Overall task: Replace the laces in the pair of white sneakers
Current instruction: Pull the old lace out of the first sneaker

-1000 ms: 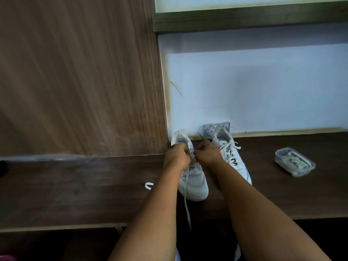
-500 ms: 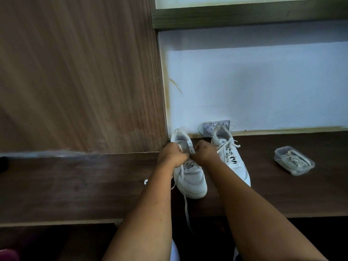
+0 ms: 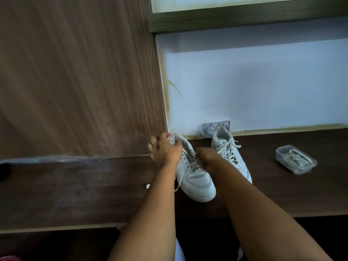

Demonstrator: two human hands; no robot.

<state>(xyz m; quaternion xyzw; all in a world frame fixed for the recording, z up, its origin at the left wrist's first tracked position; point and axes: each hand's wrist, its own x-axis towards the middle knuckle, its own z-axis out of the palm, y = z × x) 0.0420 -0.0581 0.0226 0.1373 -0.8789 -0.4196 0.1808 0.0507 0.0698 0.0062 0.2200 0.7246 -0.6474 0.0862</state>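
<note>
On the dark wooden shelf [image 3: 75, 189], head view: the near sneaker [image 3: 195, 178] lies toe toward the viewer, its lace [image 3: 192, 164] crossed through the lower eyelets only, the upper eyelets bare. The left hand [image 3: 166, 151], fingers curled, pinches one lace end near the shoe's collar; the right hand [image 3: 207, 159] is closed over the tongue area, and whether it holds the other lace end cannot be told. A loose lace tail hangs beside the left forearm. The far sneaker [image 3: 229, 153], just beside the first and partly behind the right forearm, appears fully laced. Judged from this, one shoe is finished and the second is roughly half threaded; the upper eyelets and tying remain. A clear plastic container [image 3: 295, 159] holding other laces sits well apart to the right. A wall socket [image 3: 209, 129] stands behind the shoes. Nothing obstructs the work.
</note>
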